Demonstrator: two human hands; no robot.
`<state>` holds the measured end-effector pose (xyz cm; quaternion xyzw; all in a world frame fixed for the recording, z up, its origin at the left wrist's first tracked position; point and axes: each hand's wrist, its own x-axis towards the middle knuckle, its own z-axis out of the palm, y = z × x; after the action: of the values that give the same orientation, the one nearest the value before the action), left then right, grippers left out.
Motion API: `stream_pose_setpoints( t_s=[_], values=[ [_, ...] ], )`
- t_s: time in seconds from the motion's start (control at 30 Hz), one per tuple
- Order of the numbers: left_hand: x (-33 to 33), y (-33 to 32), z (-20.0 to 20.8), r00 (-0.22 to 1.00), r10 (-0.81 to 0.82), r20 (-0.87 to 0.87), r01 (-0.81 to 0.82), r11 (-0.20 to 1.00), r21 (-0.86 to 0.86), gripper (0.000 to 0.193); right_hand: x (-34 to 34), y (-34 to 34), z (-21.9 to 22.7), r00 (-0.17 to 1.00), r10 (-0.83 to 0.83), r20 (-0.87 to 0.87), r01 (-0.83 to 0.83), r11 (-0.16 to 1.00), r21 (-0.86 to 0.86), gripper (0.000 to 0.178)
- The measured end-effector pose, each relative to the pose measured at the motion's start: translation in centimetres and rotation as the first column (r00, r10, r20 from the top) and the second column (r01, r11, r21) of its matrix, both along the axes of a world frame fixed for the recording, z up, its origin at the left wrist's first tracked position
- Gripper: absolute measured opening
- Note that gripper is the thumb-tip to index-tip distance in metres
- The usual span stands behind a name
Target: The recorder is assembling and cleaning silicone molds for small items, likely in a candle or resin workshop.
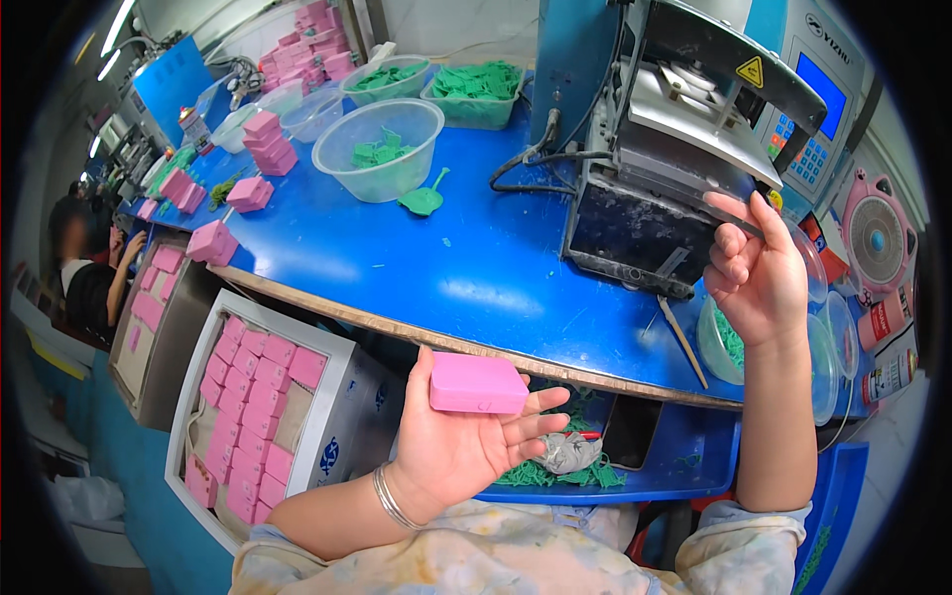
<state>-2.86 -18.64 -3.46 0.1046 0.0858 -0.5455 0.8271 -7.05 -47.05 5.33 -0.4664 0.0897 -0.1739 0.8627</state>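
A pink box-shaped piece with rounded edges (479,384) lies across the palm of my left hand (461,446). The thumb is against its left end, and the other fingers stretch out to the right beneath it. In front of the press-like machine (684,149), my right hand (759,268) is raised with bent fingers. A thin, dark, flat strip (732,216) passes between its fingers and thumb; its exact kind is unclear. Over the machine's dark base, a metal plate (694,129) sits beneath the raised black cover.
A box (355,397) of pink pieces stands at left, below the wooden table edge (416,332). Pink stacks (268,144) and bowls of green pieces (377,149) occupy the blue table. A wooden stick (682,342) lies near the machine. A blue tray (714,456) holds green scraps and a phone (633,431).
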Motion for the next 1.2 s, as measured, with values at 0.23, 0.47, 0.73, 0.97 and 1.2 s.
stream_pose_setpoints(
  t_s=[0.23, 0.47, 0.73, 0.97, 1.2],
  values=[
    [0.1, 0.5, -0.3, 0.972, -0.087, 0.221, 0.014, 0.950, 0.312, 0.073, -0.2, 0.2, 0.2, 1.000, -0.005, 0.002, 0.005, 1.000, -0.011, 0.044],
    [-0.5, 0.4, -0.1, 0.897, -0.221, 0.382, 0.131, 0.960, 0.249, 0.071, -0.7, 1.1, 0.2, 0.999, -0.027, -0.026, 0.027, 1.000, -0.005, 0.044],
    [-0.8, 0.5, 2.1, 0.676, -0.415, 0.609, 0.203, 0.900, 0.387, 0.092, -0.7, 1.1, -0.1, 1.000, 0.004, 0.002, -0.004, 1.000, -0.027, 0.044],
    [-1.3, -0.2, 2.9, 0.661, -0.390, 0.641, 0.136, 0.903, 0.408, 0.093, -1.0, 0.8, 0.1, 1.000, -0.001, 0.003, 0.001, 1.000, -0.023, 0.045],
    [0.5, 2.6, 2.3, 0.511, -0.096, 0.854, -0.258, 0.931, 0.259, 0.098, -5.5, 5.5, -1.8, 0.996, 0.084, 0.019, -0.085, 0.996, 0.010, 0.049]
  ],
)
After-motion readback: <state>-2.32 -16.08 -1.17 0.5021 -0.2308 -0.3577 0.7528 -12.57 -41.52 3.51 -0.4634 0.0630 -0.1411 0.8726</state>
